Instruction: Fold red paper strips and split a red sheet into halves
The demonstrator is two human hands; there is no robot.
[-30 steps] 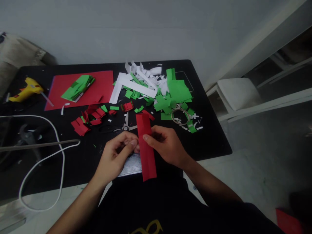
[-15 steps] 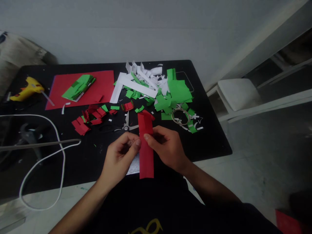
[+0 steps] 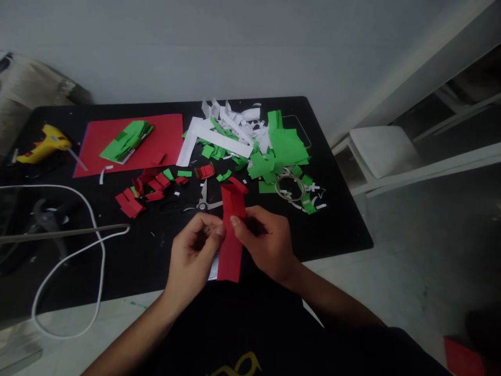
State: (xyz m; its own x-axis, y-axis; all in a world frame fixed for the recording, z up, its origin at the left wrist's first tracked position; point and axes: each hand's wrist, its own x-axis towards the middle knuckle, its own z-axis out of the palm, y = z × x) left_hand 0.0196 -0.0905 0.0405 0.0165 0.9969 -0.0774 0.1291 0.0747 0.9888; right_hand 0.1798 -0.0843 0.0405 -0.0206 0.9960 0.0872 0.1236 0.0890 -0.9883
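Between my two hands is a red paper strip [image 3: 230, 256], held above the table's front edge. Its upper part is folded, and its lower end hangs free toward me. My left hand [image 3: 195, 245] pinches the strip's left edge between thumb and fingertips. On the other side, my right hand [image 3: 268, 240] grips it with the thumb on top and the fingers behind, partly hidden. Just beyond the strip lie open scissors [image 3: 202, 207]. Small folded red paper pieces [image 3: 131, 202] are heaped to the left of them.
White paper strips [image 3: 219, 137] and green paper scraps [image 3: 287, 146] are piled at the back. A ring [image 3: 290, 188] lies at right. Green folded strips [image 3: 127, 141] rest on a red sheet [image 3: 168, 136]. A yellow glue gun [image 3: 45, 145], pliers [image 3: 52, 224] and a white cable [image 3: 102, 261] occupy the left.
The lower end of the red strip has swung slightly left and up, so the strip now tilts. Both hands keep their hold, with the right hand turned a little.
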